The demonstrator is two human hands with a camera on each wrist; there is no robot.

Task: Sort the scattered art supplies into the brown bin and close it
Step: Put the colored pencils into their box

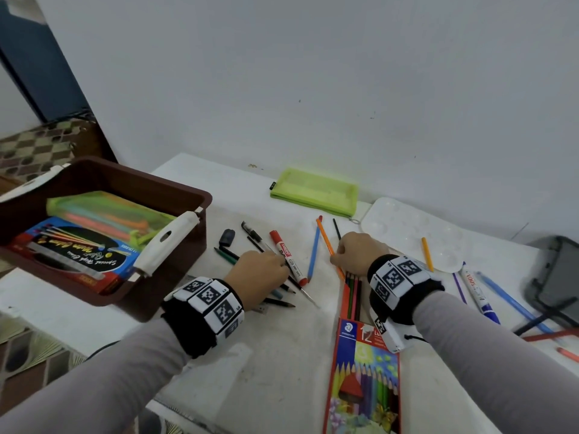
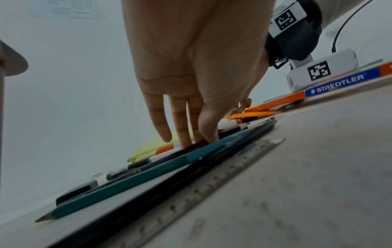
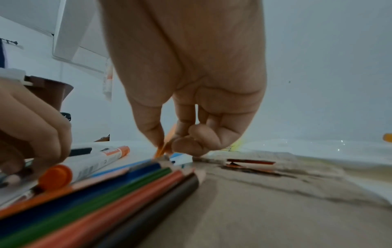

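Observation:
The open brown bin (image 1: 200, 198) stands at the left and holds a green mesh pouch (image 1: 106, 211) and a crayon box (image 1: 78, 255). My left hand (image 1: 260, 270) reaches down into a cluster of pens and pencils beside the red marker (image 1: 286, 255). In the left wrist view its thumb and fingertips (image 2: 208, 134) pinch a dark pencil (image 2: 169, 154) lying beside a teal pencil (image 2: 137, 181). My right hand (image 1: 357, 252) pinches an orange pencil (image 1: 326, 239) between thumb and forefinger (image 3: 148, 127), its lower end still on the table. A blue pencil (image 1: 313, 255) lies between the hands.
A Staedtler pencil box (image 1: 363, 371) lies open under my right wrist with pencils sticking out. A second green pouch (image 1: 313, 191) and a white palette (image 1: 407, 227) sit by the wall. More pens (image 1: 507, 296) and a dark grey object (image 1: 557, 277) lie at the right. A ruler (image 2: 212, 184) lies near my left wrist.

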